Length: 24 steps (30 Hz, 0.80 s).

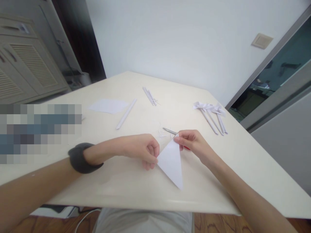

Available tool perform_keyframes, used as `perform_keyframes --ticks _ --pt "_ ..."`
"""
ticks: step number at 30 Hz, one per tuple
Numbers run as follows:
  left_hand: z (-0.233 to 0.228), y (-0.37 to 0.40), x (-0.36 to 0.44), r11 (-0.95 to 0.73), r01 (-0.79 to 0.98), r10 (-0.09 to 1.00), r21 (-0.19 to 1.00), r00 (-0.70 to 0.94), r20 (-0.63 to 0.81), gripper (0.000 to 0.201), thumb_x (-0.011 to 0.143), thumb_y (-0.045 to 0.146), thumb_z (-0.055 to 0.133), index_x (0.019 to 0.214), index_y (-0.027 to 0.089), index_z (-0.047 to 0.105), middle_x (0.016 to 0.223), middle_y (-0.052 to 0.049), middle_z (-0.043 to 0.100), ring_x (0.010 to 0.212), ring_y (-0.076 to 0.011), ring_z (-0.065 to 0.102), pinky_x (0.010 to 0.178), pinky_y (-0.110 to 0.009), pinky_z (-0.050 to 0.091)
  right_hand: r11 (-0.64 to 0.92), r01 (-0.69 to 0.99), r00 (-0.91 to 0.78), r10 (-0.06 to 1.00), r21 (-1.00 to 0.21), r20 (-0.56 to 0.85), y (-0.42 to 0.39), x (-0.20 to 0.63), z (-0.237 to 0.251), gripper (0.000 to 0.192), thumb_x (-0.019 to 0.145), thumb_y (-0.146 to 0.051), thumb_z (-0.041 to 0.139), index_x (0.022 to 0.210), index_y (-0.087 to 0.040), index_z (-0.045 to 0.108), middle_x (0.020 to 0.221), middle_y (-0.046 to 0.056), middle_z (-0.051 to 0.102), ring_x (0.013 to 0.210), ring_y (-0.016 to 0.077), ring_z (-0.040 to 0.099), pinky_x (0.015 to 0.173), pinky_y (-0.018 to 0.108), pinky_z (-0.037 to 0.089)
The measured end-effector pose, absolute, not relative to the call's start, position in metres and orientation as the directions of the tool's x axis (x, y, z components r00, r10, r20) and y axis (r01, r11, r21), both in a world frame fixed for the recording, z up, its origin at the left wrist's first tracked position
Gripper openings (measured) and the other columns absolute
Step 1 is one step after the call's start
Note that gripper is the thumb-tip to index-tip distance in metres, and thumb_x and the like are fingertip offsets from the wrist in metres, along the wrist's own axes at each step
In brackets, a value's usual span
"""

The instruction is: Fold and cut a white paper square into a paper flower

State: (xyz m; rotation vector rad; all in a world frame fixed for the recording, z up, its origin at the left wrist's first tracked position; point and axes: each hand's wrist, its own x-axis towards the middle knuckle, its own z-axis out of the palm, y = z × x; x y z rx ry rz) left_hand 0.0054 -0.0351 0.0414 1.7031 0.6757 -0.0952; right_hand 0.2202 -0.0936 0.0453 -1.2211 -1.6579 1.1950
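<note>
Cream table (121,181) against white wall. Folded paper triangle (172,161) lay near front edge. Left hand (143,150) pinched its 9 o'clock corner; right hand (191,142) pinched 12 o'clock tip. Scissors (170,131) just behind; rolled paper sticks (213,118) at 2 o'clock.

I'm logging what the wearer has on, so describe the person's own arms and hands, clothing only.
Both forearms are bare, with no sleeves in view. The left hand has a thick dark grey band wrapped around its wrist, soft-looking and unmarked. The right hand and its wrist carry nothing: no glove, ring or watch shows.
</note>
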Motion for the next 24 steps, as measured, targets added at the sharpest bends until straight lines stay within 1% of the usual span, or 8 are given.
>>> perform_keyframes --ticks 3,7,9,13,16,18,20,24 --pt "0.0441 -0.0334 0.0027 -0.105 0.480 0.357 0.871 0.835 -0.418 0.005 0.069 0.021 0.058 0.067 0.018 0.055 0.066 -0.002 0.070 0.058 -0.0151 0.064 0.057 -0.026 0.052 0.113 0.244 -0.265 0.963 -0.963 0.046 -0.0959 0.2180 0.0453 0.026 0.083 -0.033 0.052 0.065 -0.015 0.058 0.057 -0.002 0.052 0.055 0.0093 0.048 0.054 0.022 0.035" --pt "0.0440 -0.0343 0.0011 -0.157 0.525 0.344 0.836 0.823 -0.452 0.004 0.067 0.019 0.058 0.064 0.018 0.056 0.066 -0.002 0.070 0.059 -0.0163 0.065 0.056 -0.026 0.051 0.164 0.305 -0.285 0.956 -0.938 0.075 -0.0961 0.2146 0.0420 0.032 0.086 -0.034 0.048 0.061 -0.015 0.058 0.060 0.000 0.055 0.059 0.0110 0.051 0.061 0.024 0.040" --pt "0.0436 -0.0349 0.0011 -0.156 0.526 0.336 0.836 0.824 -0.456 0.005 0.067 0.019 0.058 0.063 0.018 0.055 0.065 -0.001 0.070 0.058 -0.0161 0.065 0.054 -0.025 0.051 0.177 0.322 -0.257 0.962 -0.930 0.094 -0.0957 0.2136 0.0401 0.031 0.085 -0.033 0.048 0.061 -0.015 0.057 0.059 0.000 0.053 0.060 0.0109 0.050 0.061 0.024 0.040" --pt "0.0467 -0.0331 0.0002 -0.131 0.504 0.338 0.854 0.832 -0.440 0.004 0.068 0.019 0.059 0.065 0.018 0.057 0.065 -0.001 0.070 0.058 -0.0148 0.064 0.056 -0.025 0.051 0.156 0.273 -0.210 0.973 -0.949 0.100 -0.0968 0.2150 0.0420 0.031 0.087 -0.032 0.046 0.063 -0.016 0.056 0.059 -0.001 0.053 0.059 0.0102 0.050 0.058 0.022 0.039" --pt "0.0489 -0.0309 -0.0005 -0.116 0.492 0.348 0.863 0.834 -0.429 0.005 0.068 0.021 0.060 0.066 0.018 0.057 0.066 -0.001 0.070 0.058 -0.0146 0.064 0.057 -0.025 0.051 0.117 0.257 -0.230 0.971 -0.959 0.056 -0.0977 0.2173 0.0475 0.034 0.088 -0.038 0.043 0.068 -0.016 0.058 0.066 0.002 0.057 0.064 0.0114 0.053 0.062 0.023 0.042" --pt "0.0488 -0.0302 -0.0001 -0.103 0.483 0.352 0.869 0.835 -0.423 0.007 0.068 0.022 0.061 0.065 0.018 0.057 0.065 -0.001 0.070 0.058 -0.0145 0.064 0.056 -0.025 0.051 0.095 0.274 -0.282 0.959 -0.957 0.014 -0.0973 0.2176 0.0488 0.032 0.086 -0.041 0.046 0.072 -0.016 0.059 0.069 0.002 0.057 0.067 0.0122 0.054 0.064 0.024 0.042" --pt "0.0480 -0.0300 0.0007 -0.091 0.481 0.360 0.872 0.832 -0.421 0.009 0.069 0.024 0.061 0.065 0.018 0.056 0.065 0.000 0.070 0.057 -0.0144 0.064 0.056 -0.025 0.051 0.095 0.294 -0.308 0.951 -0.951 0.000 -0.0964 0.2167 0.0466 0.028 0.082 -0.039 0.053 0.069 -0.016 0.059 0.068 0.001 0.055 0.066 0.0120 0.052 0.063 0.024 0.042" --pt "0.0482 -0.0299 0.0017 -0.076 0.474 0.386 0.877 0.825 -0.413 0.010 0.069 0.024 0.062 0.066 0.018 0.056 0.066 -0.001 0.070 0.057 -0.0137 0.064 0.056 -0.024 0.051 0.128 0.312 -0.226 0.972 -0.942 0.057 -0.0953 0.2142 0.0393 0.028 0.081 -0.036 0.056 0.060 -0.016 0.053 0.059 -0.002 0.050 0.057 0.0099 0.047 0.055 0.023 0.037"
